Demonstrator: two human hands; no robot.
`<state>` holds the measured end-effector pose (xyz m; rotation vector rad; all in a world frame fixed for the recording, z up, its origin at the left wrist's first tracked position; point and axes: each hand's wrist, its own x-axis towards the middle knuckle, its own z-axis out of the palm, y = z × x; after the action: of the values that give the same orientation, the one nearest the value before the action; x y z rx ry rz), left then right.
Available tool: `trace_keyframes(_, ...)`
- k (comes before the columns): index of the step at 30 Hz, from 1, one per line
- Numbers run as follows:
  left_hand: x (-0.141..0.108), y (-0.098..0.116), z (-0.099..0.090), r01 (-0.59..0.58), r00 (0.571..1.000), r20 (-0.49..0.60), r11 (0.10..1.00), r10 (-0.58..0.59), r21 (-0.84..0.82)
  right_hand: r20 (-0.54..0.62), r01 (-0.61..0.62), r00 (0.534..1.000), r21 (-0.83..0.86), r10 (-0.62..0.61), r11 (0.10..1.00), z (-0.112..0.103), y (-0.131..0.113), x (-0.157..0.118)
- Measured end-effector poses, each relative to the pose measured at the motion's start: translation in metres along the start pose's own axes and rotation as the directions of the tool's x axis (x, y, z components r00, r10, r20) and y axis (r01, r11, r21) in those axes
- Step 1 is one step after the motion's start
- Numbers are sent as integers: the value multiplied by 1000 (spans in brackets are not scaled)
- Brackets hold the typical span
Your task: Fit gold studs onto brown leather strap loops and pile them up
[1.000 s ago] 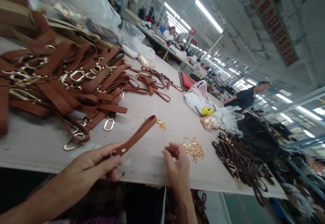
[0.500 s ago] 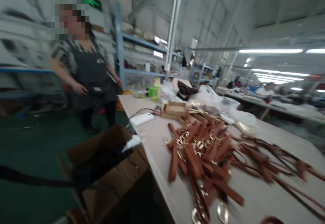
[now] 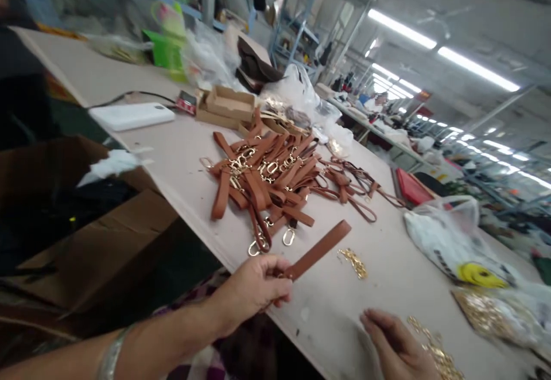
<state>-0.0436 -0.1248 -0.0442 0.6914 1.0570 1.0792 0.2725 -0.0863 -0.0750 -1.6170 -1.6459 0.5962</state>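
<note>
My left hand (image 3: 258, 282) grips a brown leather strap loop (image 3: 321, 249) at its near end, over the table's edge. The strap's long end points up and right; what sits at its gripped end is mostly covered by my fingers. My right hand (image 3: 398, 345) is low on the right, slightly blurred, thumb and forefinger tips close together. Whatever they pinch is too small to make out. Beside it lies a pile of gold metal pieces (image 3: 441, 354), and a smaller gold pile (image 3: 355, 263) lies between my hands. Ahead is a heap of brown straps (image 3: 262, 179) with metal clasps.
A white device (image 3: 131, 116), shallow cardboard trays (image 3: 230, 104) and plastic bags (image 3: 297, 90) stand farther back on the table (image 3: 181, 167). On the right lies a bag with a yellow smiley (image 3: 482, 275). Below the left edge sits an open cardboard box (image 3: 107, 242).
My view has turned right and closer to the strap heap. Both hands have come into view, the left with a strap. The co-worker has mostly left the view at the left.
</note>
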Motion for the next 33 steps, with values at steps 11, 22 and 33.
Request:
trace_keyframes(11,10,-17,3,-185,981,63,982,182,42,15,262,957,382,-289,886,103,-101,-35)
trace_keyframes(22,0,-9,4,-353,936,83,899,343,260,-50,476,880,97,-473,874,103,-111,-38)
trace_keyframes(33,-5,-14,6,-461,883,135,777,450,428,-101,393,917,75,-385,916,97,-109,-45)
